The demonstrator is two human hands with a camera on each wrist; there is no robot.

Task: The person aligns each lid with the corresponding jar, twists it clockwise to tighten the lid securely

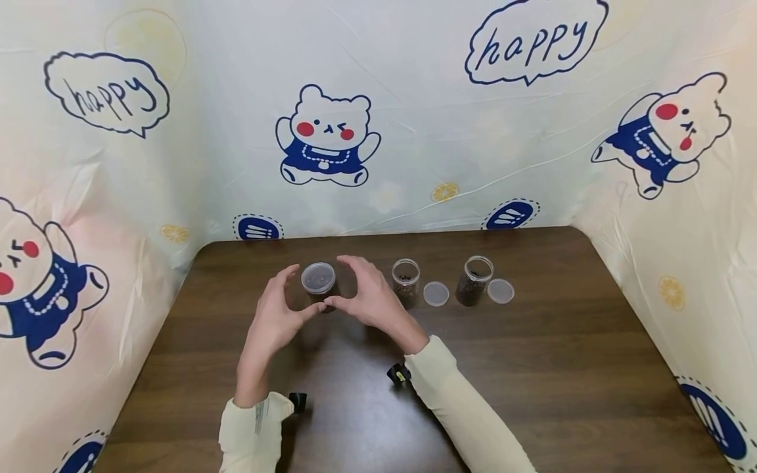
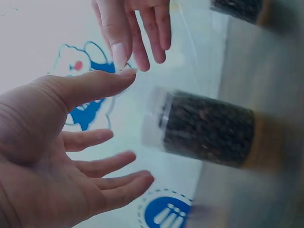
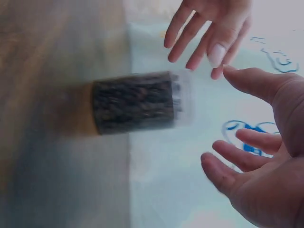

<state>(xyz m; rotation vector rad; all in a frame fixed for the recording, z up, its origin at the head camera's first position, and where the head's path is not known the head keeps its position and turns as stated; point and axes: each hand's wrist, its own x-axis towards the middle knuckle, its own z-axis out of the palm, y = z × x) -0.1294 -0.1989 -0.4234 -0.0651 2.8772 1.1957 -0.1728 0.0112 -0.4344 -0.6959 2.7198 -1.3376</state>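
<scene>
A clear jar (image 1: 319, 279) with its lid on stands at the back left of the table, filled with dark seeds or grains. My left hand (image 1: 276, 318) curves at its left side, and my right hand (image 1: 374, 301) mirrors it on the right. The thumb tips meet in front of the jar in the head view. Both wrist views show the jar (image 2: 206, 128) (image 3: 135, 102) beyond the fingertips, with space between. The fingers of the left hand (image 2: 61, 147) and the right hand (image 3: 266, 142) are spread and loosely bent, holding nothing.
To the right stand two uncovered jars, one partly filled (image 1: 405, 289) and one with dark contents (image 1: 469, 290). Beside each lies a round lid (image 1: 435, 293) (image 1: 501, 291). A printed cloth (image 1: 414, 131) hangs behind the wooden table (image 1: 532, 381) and along its sides.
</scene>
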